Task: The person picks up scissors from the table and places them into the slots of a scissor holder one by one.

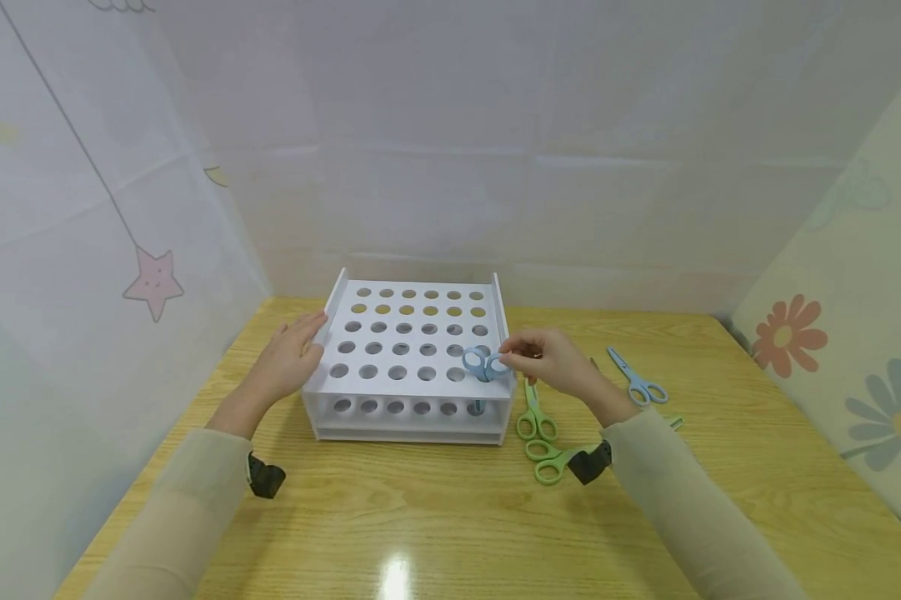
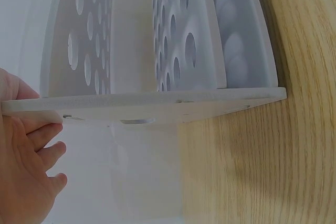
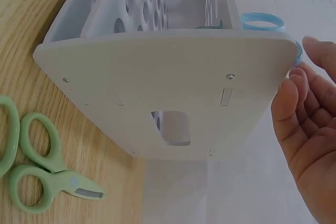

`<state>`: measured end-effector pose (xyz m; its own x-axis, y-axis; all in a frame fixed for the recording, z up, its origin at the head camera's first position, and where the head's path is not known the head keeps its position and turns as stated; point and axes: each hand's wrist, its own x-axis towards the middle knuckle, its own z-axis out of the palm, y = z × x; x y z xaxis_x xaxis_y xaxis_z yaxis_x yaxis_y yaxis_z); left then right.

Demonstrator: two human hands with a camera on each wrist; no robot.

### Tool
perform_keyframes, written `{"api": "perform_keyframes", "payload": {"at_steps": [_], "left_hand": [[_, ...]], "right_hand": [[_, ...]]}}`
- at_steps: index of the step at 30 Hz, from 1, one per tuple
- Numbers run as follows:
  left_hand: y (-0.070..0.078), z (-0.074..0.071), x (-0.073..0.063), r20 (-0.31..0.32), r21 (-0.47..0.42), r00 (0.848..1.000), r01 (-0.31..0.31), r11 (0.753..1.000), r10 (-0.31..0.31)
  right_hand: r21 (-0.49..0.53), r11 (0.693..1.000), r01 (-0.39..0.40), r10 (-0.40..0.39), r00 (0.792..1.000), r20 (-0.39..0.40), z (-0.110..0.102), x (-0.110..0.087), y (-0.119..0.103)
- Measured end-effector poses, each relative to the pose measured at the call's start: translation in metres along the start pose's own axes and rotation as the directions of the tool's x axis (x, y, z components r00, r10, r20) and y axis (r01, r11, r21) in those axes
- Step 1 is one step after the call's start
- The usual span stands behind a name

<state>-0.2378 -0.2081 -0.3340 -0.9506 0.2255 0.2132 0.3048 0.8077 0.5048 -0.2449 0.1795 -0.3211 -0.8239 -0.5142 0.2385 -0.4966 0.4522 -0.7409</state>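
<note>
A white rack (image 1: pixel 408 388) with rows of round holes stands on the table. At its left side panel, my left hand (image 1: pixel 288 360) grips the top edge, its thumb and fingers on opposite sides in the left wrist view. Blue scissors (image 1: pixel 484 367) stand handles-up in a front right hole, blades down through the upper board. My right hand (image 1: pixel 551 360) pinches their right handle ring between thumb and fingers. In the right wrist view, the blue handle (image 3: pixel 262 17) shows past the rack's end panel (image 3: pixel 131 77), fingertips right at it.
Green scissors (image 1: pixel 532 402) lie close to the rack's right side, with another green pair (image 1: pixel 555 457) nearer the front, partly under the right wrist. Farther right lie light blue scissors (image 1: pixel 633 377). A green tip (image 1: pixel 676 422) shows beside the right sleeve. Patterned cloth hangs around the table.
</note>
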Motion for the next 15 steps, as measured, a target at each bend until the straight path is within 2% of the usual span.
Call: {"api": "perform_keyframes", "payload": {"at_steps": [5, 12, 15], "left_hand": [[-0.0016, 0.0005, 0.0009, 0.008, 0.001, 1.000, 0.011, 1.000, -0.011], [0.0001, 0.0001, 0.0001, -0.005, 0.001, 1.000, -0.004, 1.000, 0.004], [-0.0003, 0.0006, 0.0001, -0.007, 0.005, 1.000, -0.004, 1.000, 0.004]], "right_hand": [[0.020, 1.000, -0.007, 0.008, 1.000, -0.015, -0.0020, -0.0023, 0.0024], [0.060, 0.998, -0.011, 0.012, 1.000, -0.020, -0.0055, -0.0060, 0.0062], [0.082, 0.996, -0.037, 0.039, 0.999, -0.028, -0.0074, -0.0096, 0.0087]]}}
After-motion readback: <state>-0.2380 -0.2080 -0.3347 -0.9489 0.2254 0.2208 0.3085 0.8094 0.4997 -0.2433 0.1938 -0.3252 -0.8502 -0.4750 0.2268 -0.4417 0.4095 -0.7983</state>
